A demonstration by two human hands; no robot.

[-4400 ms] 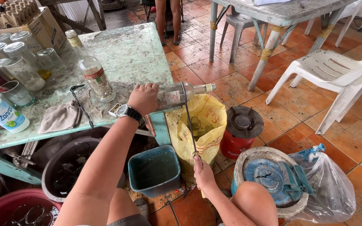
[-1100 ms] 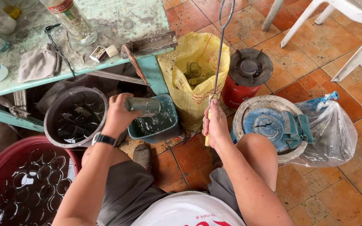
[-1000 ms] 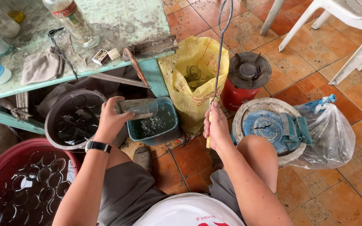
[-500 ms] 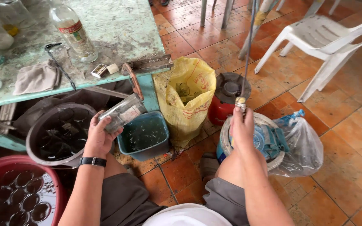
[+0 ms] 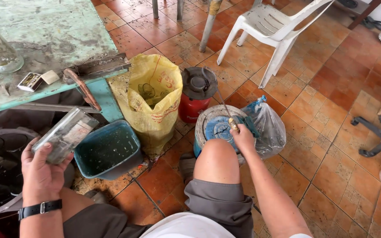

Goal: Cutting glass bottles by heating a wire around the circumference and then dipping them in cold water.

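Left grip [image 5: 40, 169] clasps a glass jar [image 5: 65, 134] lying tilted, its long axis running up and right toward the teal tub [image 5: 106, 150] just beside it; the right grip [image 5: 243, 134] is closed on a thin wire rod [image 5: 223, 108] slanting up toward the red burner [image 5: 198, 92]. Beyond stand the yellow sack [image 5: 153, 99], the green counter [image 5: 54, 39], the tiled floor [image 5: 323, 132] and a white chair [image 5: 278, 26].

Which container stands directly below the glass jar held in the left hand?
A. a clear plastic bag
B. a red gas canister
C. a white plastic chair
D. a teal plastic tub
D: the left hand holds the glass jar tilted over the teal plastic tub, which stands on the floor tiles beside the yellow sack.
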